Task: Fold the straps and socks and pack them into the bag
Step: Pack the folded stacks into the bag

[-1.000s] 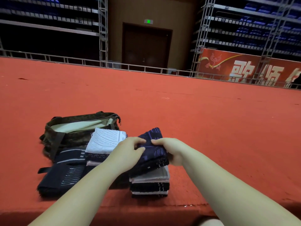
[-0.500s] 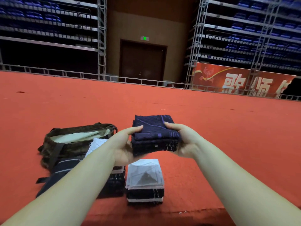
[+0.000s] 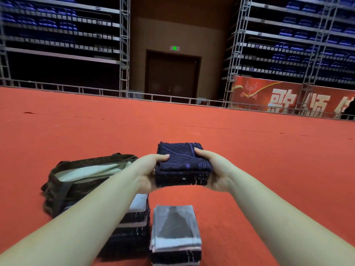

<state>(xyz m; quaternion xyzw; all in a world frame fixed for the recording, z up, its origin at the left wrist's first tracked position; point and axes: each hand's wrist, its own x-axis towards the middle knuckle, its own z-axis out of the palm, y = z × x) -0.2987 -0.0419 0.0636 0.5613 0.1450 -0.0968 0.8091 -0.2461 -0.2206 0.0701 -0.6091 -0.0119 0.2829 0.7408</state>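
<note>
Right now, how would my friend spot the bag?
Look at the big red carpet. Left of the folded piles, beside the left hand, lies the bag. It alone is dark olive, with its top open and a pale lining showing.

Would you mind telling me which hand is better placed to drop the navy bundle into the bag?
Left, probably. The left hand grips the bundle on the side nearest the open bag; the right hand would have to cross over.

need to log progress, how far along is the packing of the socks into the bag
Done: socks are folded, in two stacks on the carpet. In hand: the left hand and right hand grip a folded dark blue bundle in the air. Left: the open bag shows only pale lining.
</note>
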